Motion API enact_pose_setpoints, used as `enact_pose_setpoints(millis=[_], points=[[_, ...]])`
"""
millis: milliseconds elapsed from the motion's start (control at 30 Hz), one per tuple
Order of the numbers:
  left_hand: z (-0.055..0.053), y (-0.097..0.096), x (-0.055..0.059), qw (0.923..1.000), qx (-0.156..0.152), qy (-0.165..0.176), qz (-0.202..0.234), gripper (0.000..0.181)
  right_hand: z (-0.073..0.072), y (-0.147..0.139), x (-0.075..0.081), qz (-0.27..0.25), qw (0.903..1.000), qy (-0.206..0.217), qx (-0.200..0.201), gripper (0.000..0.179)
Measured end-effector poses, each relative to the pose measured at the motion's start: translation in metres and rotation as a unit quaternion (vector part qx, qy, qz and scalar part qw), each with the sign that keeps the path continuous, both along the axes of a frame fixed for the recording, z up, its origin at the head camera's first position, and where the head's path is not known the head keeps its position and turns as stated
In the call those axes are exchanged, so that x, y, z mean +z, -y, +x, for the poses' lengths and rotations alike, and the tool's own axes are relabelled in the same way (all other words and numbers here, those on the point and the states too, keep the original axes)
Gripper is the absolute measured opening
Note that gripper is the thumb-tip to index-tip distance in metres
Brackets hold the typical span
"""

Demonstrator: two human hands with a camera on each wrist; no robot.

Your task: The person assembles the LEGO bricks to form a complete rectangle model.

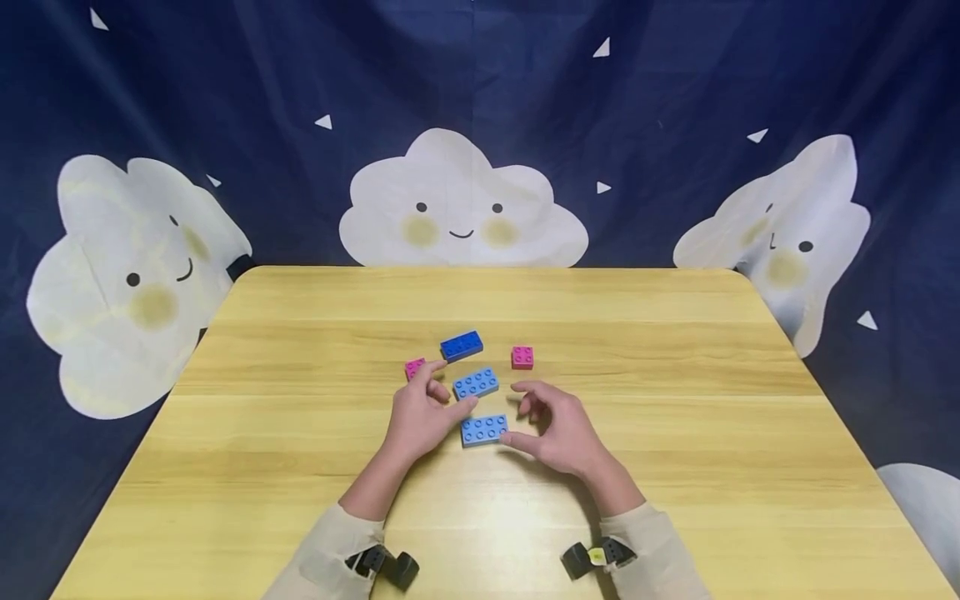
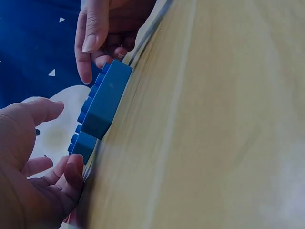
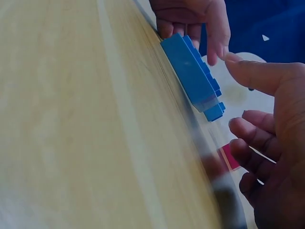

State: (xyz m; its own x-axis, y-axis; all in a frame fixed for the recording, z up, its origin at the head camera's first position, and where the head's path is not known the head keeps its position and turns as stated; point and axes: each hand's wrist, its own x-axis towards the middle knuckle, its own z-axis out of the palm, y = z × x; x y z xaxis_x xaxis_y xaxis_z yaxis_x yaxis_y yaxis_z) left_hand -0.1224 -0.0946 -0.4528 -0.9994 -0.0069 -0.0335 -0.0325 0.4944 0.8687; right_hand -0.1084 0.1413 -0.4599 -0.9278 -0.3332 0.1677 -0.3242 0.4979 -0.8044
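A light-blue eight-stud toy brick [image 1: 484,431] lies on the counter [image 1: 712,475] between relaxed hands, thumbs and fingers parted: left hand [image 1: 423,412] at nine o'clock, right hand [image 1: 562,433] at three. Beyond it: another light-blue brick [image 1: 476,384] at twelve, pink brick [image 1: 413,367] at ten, four-stud pink brick [image 1: 522,358] at one, dark-blue brick [image 1: 461,346] near twelve.

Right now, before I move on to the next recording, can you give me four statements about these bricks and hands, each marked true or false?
1. A light blue brick lies between the left hand and the right hand. True.
2. The dark blue brick is stacked on it. False: the two lie apart on the table.
3. In the head view, the left hand partly hides a pink brick. True.
4. The right hand grips the other pink brick. False: it holds nothing.
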Motion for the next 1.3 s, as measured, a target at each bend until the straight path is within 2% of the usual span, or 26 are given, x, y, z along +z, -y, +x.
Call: enact_pose_setpoints(millis=[267,467,667,867,1300], points=[[-0.005,0.000,-0.004,0.9996,-0.026,-0.004,-0.004,0.066,-0.001,0.001,-0.004,0.010,0.9994,0.013,0.029,0.059],[-0.007,0.000,-0.006,0.9995,-0.027,-0.005,-0.013,0.059,-0.004,0.001,-0.003,0.026,0.9985,0.022,0.043,0.058],[-0.011,0.000,-0.009,0.9988,-0.025,-0.010,-0.040,0.056,-0.005,0.002,-0.002,0.035,0.9975,0.029,0.053,0.054],[-0.012,0.000,-0.013,0.9983,-0.023,-0.011,-0.053,0.052,-0.004,0.003,0.000,0.038,0.9970,0.040,0.055,0.045],[-0.013,0.000,-0.013,0.9978,-0.028,0.001,-0.060,0.042,-0.005,0.004,-0.002,0.054,0.9964,0.045,0.048,0.034]])
